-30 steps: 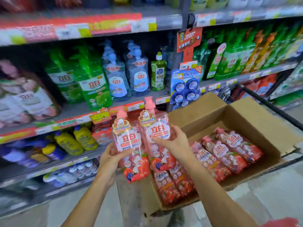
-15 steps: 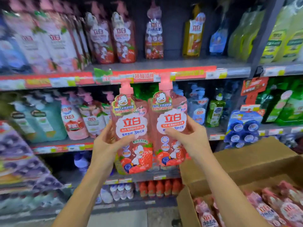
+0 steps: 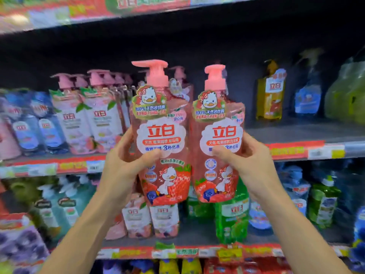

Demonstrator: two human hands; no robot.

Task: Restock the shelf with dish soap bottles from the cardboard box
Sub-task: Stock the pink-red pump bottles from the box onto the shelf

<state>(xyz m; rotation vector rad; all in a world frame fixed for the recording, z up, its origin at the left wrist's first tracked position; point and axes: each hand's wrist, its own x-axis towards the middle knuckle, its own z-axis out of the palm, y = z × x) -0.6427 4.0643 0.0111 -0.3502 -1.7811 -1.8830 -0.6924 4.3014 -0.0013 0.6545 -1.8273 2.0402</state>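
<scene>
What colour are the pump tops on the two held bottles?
Pink, on both the left bottle and the right bottle; clearest in the head view.

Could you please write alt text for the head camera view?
The left hand and right hand each grip an upright pink dish soap bottle, left bottle beside right bottle, before a stocked shelf.

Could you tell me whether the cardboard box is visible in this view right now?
No, only stocked shelves and two pink bottles show.
</scene>
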